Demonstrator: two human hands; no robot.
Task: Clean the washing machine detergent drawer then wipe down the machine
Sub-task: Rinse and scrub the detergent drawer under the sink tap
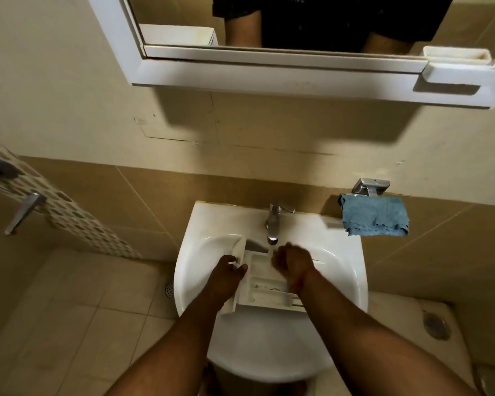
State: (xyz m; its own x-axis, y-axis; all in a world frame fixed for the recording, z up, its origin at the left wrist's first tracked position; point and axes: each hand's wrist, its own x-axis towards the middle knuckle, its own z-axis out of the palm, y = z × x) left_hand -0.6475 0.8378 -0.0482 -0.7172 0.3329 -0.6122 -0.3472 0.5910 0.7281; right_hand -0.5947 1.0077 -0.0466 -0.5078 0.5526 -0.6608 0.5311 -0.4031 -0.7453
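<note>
White plastic, with several compartments, the detergent drawer (265,284) lay across the bowl of the white ceramic washbasin (346,270), its far end just under the spout of the chrome tap (274,222). A thin stream of water fell from the spout onto that far end.

The left hand (226,271) held the drawer at its left side wall, the fingers curled over the edge and the thumb pointing toward the inside. The right hand (292,260) was over the far right part of the drawer, close to the water, with its fingers bent downward into a loose fist; whether it pinched the drawer or only rubbed it, I cannot tell (the fingertips were hidden under the hand). A thin red thread was around the right wrist.

On the wall to the right of the basin, a blue microfibre cloth (373,215) hung over a small chrome holder (370,186), well apart from the hands. Above the basin a white-framed mirror cabinet (269,72) was fixed on the beige wall. At the left edge some metal fittings (23,210) stood out from a strip of mosaic tiles, and a round floor drain (169,288) was visible beside the basin.
</note>
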